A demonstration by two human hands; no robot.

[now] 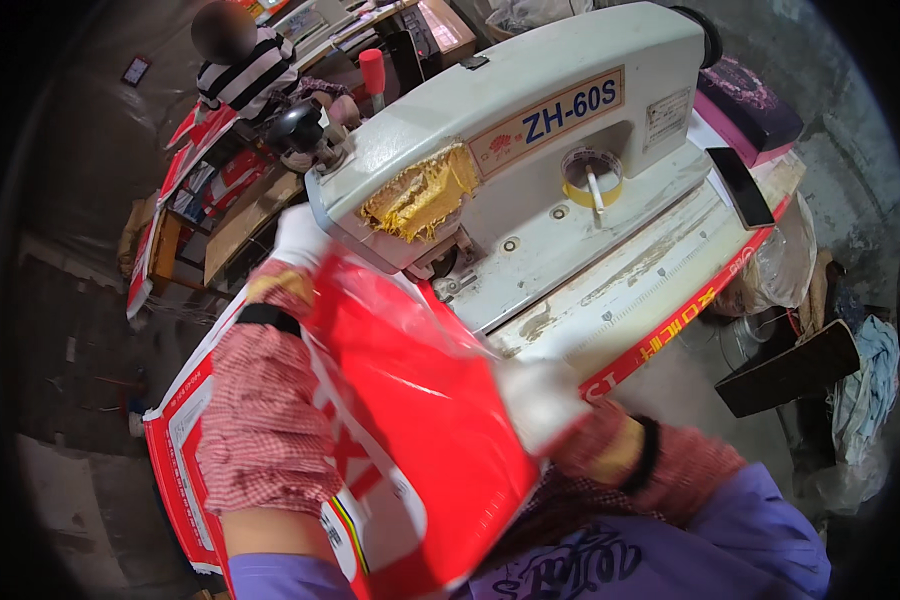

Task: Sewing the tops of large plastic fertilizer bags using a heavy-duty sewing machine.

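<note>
A glossy red and white printed plastic sack spreads between my hands, its far edge close to the stitching end of a grey industrial sewing machine. My left hand, in a white glove, is closed on the sack's far left edge beside the machine head; its fingers are partly hidden. Gripping the sack's right side, my white-gloved right hand is blurred by motion. Checked sleeve covers with black bands wrap both forearms. Under my left arm, more red and white sacks are partly covered.
A tape roll with a thin white stick lies on the machine bed; a black phone lies at its right. Ahead left, a person in a striped shirt sits near red sacks. A dark board and plastic bags stand at right.
</note>
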